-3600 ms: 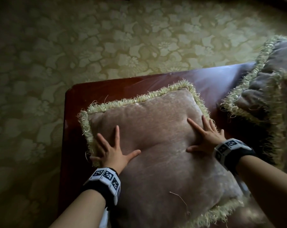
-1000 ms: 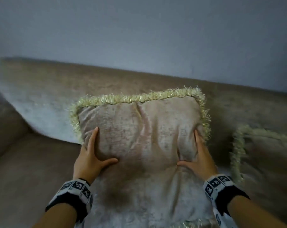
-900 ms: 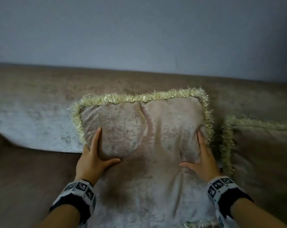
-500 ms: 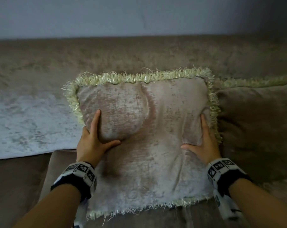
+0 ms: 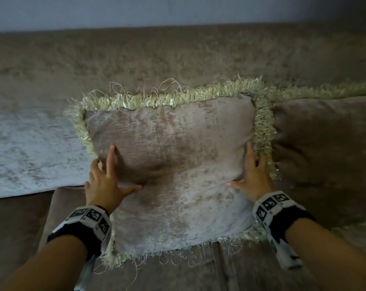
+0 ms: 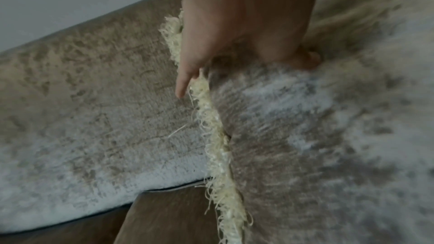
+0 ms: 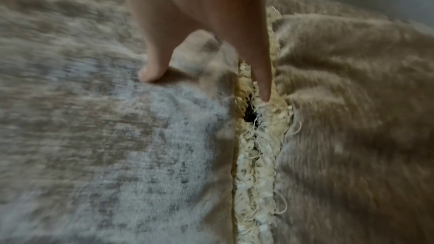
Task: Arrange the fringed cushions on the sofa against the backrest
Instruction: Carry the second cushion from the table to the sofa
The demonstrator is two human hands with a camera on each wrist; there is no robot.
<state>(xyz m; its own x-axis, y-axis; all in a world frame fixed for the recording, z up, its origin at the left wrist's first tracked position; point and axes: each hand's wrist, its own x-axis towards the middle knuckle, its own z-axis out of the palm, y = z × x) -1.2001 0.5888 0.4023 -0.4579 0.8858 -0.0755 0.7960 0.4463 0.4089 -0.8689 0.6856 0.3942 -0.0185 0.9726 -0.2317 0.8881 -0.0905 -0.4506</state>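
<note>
A beige velvet fringed cushion (image 5: pixel 173 156) stands on the sofa seat, its top leaning on the backrest (image 5: pixel 177 55). My left hand (image 5: pixel 106 181) grips its left side, thumb and index finger on the front and the other fingers at the fringe (image 6: pixel 211 136). My right hand (image 5: pixel 253 179) grips its right side, thumb dug into the front (image 7: pixel 150 73) and a finger (image 7: pixel 263 81) down in the fringe. A second fringed cushion (image 5: pixel 324 154) leans on the backrest directly to the right, with the two fringes touching (image 7: pixel 256 155).
The brown sofa seat (image 5: pixel 16 227) runs along the bottom. A paler patch of backrest fabric (image 5: pixel 31 148) lies to the left of the cushion. A grey wall (image 5: pixel 177 9) rises behind the sofa.
Both hands carried the cushion from a dark red table to the sofa. It has come down onto the seat, against the backrest and up to the right cushion.
</note>
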